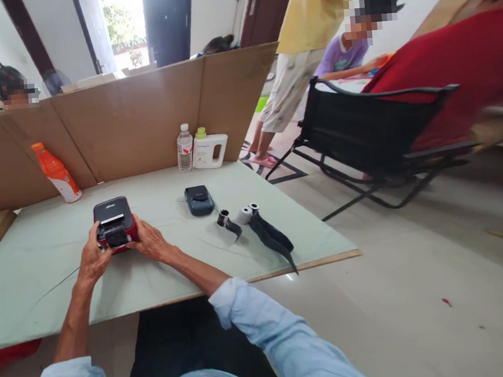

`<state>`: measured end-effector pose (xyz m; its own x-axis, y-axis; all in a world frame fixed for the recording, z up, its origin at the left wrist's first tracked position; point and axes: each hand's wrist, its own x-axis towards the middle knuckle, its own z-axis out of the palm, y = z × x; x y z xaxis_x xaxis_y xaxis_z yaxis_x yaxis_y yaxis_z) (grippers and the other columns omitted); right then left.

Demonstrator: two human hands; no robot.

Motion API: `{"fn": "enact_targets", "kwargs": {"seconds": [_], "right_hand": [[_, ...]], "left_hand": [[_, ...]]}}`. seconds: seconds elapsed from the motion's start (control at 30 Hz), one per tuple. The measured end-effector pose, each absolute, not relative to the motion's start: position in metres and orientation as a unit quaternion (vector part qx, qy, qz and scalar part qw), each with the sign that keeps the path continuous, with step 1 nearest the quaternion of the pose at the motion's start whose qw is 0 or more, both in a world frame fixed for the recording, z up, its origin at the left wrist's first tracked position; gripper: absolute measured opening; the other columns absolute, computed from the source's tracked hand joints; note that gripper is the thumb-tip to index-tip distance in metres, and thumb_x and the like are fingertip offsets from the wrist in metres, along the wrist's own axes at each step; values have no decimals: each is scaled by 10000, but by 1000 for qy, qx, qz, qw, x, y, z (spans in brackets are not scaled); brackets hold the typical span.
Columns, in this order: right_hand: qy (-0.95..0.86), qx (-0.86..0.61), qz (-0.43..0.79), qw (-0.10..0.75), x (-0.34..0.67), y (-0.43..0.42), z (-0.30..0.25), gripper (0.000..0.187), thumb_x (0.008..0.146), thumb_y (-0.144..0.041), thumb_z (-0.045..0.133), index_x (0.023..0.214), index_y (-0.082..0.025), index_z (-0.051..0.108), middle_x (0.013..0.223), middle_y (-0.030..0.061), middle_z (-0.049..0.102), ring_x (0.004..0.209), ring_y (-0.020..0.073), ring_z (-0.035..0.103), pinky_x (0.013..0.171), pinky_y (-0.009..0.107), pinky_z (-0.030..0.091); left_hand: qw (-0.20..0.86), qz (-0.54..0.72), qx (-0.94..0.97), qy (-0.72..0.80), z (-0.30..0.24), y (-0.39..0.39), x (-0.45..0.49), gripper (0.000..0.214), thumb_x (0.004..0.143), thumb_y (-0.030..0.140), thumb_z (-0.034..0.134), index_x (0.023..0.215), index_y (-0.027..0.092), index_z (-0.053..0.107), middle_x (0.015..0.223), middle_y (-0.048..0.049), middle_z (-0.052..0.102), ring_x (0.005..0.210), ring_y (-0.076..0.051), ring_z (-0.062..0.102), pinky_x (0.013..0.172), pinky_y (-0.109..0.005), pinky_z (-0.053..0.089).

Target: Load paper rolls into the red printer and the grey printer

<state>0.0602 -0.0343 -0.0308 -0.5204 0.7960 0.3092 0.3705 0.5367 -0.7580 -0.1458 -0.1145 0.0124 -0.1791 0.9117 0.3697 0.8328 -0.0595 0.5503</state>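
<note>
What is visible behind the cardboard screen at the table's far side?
Above the cardboard screen: a person's head at left, another's dark hair and a dark door. Whatever is lower behind it is covered.

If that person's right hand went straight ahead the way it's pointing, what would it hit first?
Most likely the red-and-black device: the right hand is already against its side. Whatever lies beyond that is hard to judge from one view.

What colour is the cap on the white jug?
The cap is light green, seen in the head view.
</note>
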Motion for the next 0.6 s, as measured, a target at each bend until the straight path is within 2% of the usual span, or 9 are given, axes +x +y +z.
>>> {"fn": "enact_targets", "kwargs": {"seconds": [0.17, 0.23, 0.3, 0.4, 0.47, 0.53, 0.6], "right_hand": [[-821, -341, 322, 326, 43, -35, -45, 1025, 952, -427, 751, 1717, -193, 110, 1606, 210, 501, 1435, 353, 533, 1172, 515, 458], [-831, -333, 307, 322, 50, -37, -51, 1005, 965, -434, 734, 1715, -193, 112, 1615, 212, 491, 1448, 355, 523, 1176, 521, 459], [-845, -323, 282, 319, 62, -40, -54, 952, 981, -409, 717, 1711, -203, 140, 1611, 206, 497, 1457, 347, 518, 1184, 517, 457], [-861, -321, 231, 320, 88, -46, -58, 793, 1015, -352, 673, 1681, -238, 257, 1552, 175, 556, 1421, 314, 550, 1178, 499, 468], [-866, -335, 197, 317, 108, -50, -58, 655, 1027, -321, 658, 1617, -233, 388, 1509, 166, 590, 1387, 303, 570, 1157, 490, 484], [-865, -361, 168, 304, 128, -52, -58, 494, 1028, -289, 656, 1499, -202, 533, 1476, 172, 612, 1350, 304, 582, 1128, 484, 500], [-858, -397, 148, 290, 147, -54, -56, 348, 1027, -255, 651, 1366, -176, 631, 1427, 177, 638, 1297, 307, 599, 1084, 479, 516]], "left_hand": [[61, 347, 622, 700, -1, -114, -162, 982, 776, 452, 791, 1623, 193, 366, 1412, -171, 670, 928, -270, 748, 820, -422, 637], [43, 346, 623, 700, -1, -117, -160, 971, 773, 415, 788, 1622, 207, 366, 1403, -164, 669, 1006, -295, 745, 855, -432, 636], [-10, 347, 632, 693, 5, -125, -151, 906, 782, 343, 752, 1603, 200, 398, 1443, -177, 636, 1186, -342, 697, 975, -479, 610], [-144, 363, 634, 668, 28, -142, -124, 736, 820, 212, 638, 1540, 169, 488, 1516, -210, 557, 1416, -392, 535, 1188, -580, 458], [-202, 384, 643, 631, 45, -148, -95, 628, 854, 153, 593, 1481, 167, 551, 1491, -207, 558, 1435, -384, 504, 1235, -594, 393], [-186, 384, 701, 572, 56, -139, -60, 538, 890, 130, 579, 1425, 187, 595, 1423, -173, 604, 1391, -344, 541, 1231, -545, 412], [-124, 346, 770, 521, 59, -113, -23, 462, 912, 121, 565, 1362, 201, 637, 1383, -144, 633, 1338, -305, 584, 1208, -492, 451]]}}
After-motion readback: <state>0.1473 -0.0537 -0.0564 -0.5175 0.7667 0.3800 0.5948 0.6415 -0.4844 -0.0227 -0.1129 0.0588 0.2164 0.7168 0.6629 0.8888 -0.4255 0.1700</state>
